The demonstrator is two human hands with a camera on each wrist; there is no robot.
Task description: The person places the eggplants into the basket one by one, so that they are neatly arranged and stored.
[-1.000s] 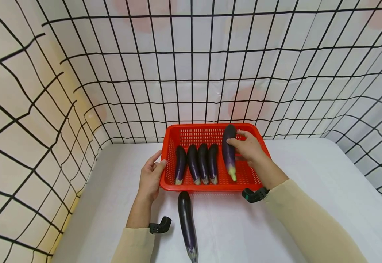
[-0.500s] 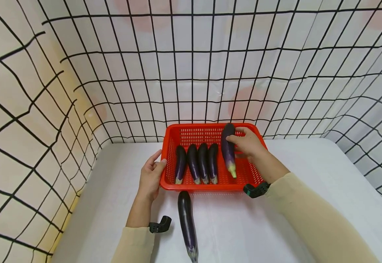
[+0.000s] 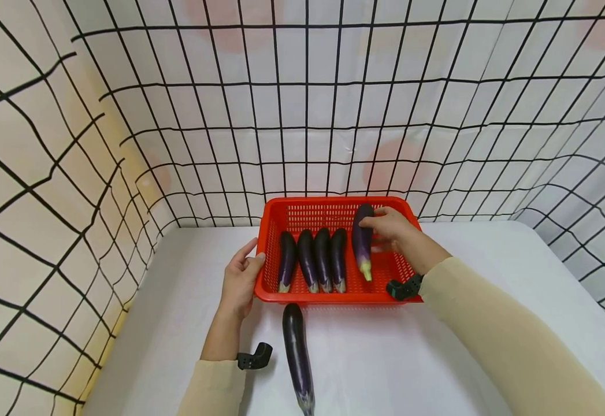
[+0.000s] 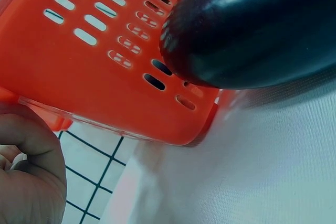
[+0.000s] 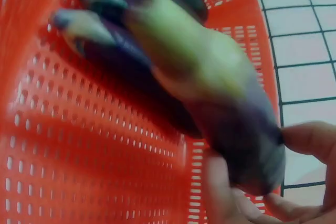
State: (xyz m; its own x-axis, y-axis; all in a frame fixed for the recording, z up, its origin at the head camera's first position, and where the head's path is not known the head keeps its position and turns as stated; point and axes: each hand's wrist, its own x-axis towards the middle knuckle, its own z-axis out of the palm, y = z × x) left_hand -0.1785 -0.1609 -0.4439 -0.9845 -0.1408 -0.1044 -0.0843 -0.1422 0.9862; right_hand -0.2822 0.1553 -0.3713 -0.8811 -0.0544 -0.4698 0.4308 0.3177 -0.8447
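Observation:
My right hand (image 3: 392, 230) grips a dark purple eggplant (image 3: 362, 242) by its upper part, over the right half of a red plastic basket (image 3: 333, 298). The eggplant's pale green stem end points toward me, and it looks blurred in the right wrist view. My left hand (image 3: 240, 280) holds the basket's left rim, its thumb at the edge, also at the rim in the left wrist view. Several eggplants (image 3: 307, 260) lie side by side in the left half of the basket. One longer, glossy eggplant (image 3: 298, 358) lies on the white tabletop in front of the basket.
Behind the basket rises a black wire grid (image 3: 307, 127) over white sheeting, with more grid along the left and right sides. White cloth (image 3: 489, 277) covers the table. Each wrist wears a black camera mount (image 3: 254, 356).
The eggplant in my right hand rises slightly, then lowers a little into the basket, with its stem end less far forward. My left hand, the basket and the other eggplants stay put.

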